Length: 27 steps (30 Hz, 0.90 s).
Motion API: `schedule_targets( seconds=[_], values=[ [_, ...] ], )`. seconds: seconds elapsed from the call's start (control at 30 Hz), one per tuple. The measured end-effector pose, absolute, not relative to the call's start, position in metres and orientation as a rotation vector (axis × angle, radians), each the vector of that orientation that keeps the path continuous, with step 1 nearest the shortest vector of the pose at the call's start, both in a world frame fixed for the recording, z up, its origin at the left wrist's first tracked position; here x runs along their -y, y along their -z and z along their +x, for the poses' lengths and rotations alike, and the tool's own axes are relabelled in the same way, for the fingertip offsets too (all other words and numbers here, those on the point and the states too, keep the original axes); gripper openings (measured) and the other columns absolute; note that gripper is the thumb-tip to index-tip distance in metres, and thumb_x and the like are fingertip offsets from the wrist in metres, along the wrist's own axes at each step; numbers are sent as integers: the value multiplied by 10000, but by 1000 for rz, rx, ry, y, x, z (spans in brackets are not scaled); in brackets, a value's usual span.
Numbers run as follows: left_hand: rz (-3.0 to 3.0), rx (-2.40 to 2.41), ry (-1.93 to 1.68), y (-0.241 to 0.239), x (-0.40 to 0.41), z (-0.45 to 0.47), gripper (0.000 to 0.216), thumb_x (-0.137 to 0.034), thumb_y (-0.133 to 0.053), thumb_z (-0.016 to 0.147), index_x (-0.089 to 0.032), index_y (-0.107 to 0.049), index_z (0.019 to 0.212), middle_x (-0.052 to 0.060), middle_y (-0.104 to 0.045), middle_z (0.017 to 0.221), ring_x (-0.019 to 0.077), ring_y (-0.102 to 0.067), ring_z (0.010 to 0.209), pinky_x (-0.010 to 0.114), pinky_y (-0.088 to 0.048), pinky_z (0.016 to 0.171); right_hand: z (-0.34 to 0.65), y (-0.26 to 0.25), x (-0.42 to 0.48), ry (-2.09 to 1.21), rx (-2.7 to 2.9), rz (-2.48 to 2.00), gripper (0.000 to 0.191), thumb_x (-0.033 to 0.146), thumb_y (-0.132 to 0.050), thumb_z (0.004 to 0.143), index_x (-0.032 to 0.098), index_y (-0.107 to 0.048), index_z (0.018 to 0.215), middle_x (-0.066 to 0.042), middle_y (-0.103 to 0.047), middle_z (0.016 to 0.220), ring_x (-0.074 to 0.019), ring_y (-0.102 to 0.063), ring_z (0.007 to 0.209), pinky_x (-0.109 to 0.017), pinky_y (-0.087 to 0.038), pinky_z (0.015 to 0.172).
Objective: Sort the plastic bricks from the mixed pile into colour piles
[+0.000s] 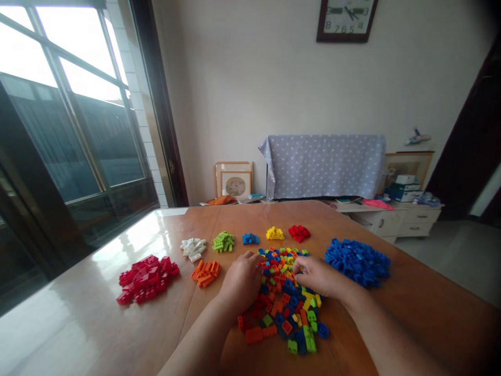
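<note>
A mixed pile of toy building bricks [278, 308] in orange, blue, green, yellow and red spreads over the table in front of me. At its left side is my left hand [243, 279], fingers curled inward over the bricks, fingertips mostly hidden. From the right, my right hand [316, 274] reaches to the pile's upper part with thumb and fingers bent together. What either hand holds, if anything, I cannot make out. Just beyond my right hand lies a big heap of blue bricks [357, 262]. Orange bricks [205, 273] sit in a small group left of my left hand.
The brown table [156, 334] also bears separate heaps of red bricks [146, 279], white bricks [193, 248], green bricks [223, 242], small blue bricks [250, 238], yellow bricks [275, 233] and darker red bricks [299, 233]. Behind it stands a cloth-covered object [324, 167] on a low cabinet [415, 222].
</note>
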<state>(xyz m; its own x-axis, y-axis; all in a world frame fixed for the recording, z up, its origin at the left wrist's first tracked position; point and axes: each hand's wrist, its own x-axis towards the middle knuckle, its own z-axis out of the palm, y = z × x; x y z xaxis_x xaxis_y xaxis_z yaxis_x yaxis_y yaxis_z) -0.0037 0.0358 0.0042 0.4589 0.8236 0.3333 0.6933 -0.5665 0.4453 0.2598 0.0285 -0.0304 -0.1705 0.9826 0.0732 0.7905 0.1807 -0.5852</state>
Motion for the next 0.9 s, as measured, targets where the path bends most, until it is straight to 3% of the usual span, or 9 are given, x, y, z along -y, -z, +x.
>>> schedule_targets(
  seconds=[0.27,0.67,0.9],
  values=[
    [2583,-1264,-676,-7,-26,4,236,-293,-500,950,-255,-697,1075,51,-649,1017,201,-628,945,273,-482,828,256,44,-39,-457,2038,-1728,178,375,-644,822,205,-699,825,3,-668,701,-146,-547,648,-236,-290,573],
    [2634,-1230,-645,-2,-23,7,250,-313,-504,937,-267,-697,1090,59,-666,1032,224,-629,965,311,-489,850,254,51,-43,-480,2019,-1700,105,284,-621,769,194,-667,742,32,-577,587,-127,-488,572,-244,-244,516],
    [2485,-1180,-791,-2,-19,12,292,-332,-544,912,-248,-661,1165,66,-684,1075,230,-639,975,317,-500,834,235,29,-28,-861,1734,-1390,255,457,-581,867,204,-583,841,53,-513,634,-114,-445,575,-233,-324,531]
  ],
)
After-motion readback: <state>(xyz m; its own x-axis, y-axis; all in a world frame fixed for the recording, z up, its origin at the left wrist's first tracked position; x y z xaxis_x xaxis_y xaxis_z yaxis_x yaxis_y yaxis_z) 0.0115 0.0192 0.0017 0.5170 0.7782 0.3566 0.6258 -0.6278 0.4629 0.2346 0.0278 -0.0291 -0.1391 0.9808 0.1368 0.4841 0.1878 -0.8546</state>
